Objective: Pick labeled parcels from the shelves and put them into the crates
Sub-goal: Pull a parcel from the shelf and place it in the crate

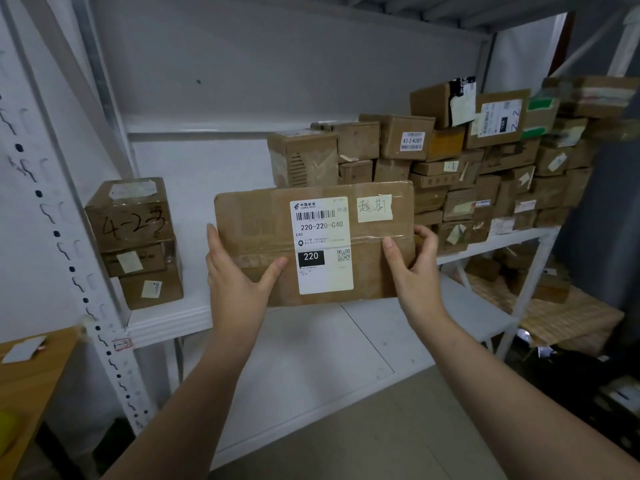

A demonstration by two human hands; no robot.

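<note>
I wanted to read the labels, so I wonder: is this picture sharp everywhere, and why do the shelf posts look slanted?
Head view: the label on the parcel held by the left hand and right hand is sharp and evenly lit; the boxes at the far right are blurred; the wide-angle lens makes the shelf post lean and bend.

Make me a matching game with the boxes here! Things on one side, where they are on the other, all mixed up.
Things:
1. flat parcel
2. box marked 4-23
3. box labelled 43-2-4207
4. wooden table

Places:
A. on top of the small stack, at the shelf's left end
B. held by the left hand and right hand
C. the picture's bottom left corner
D. in the big pile on the right

Pairs: 1-B, 2-A, 3-D, 4-C
</note>
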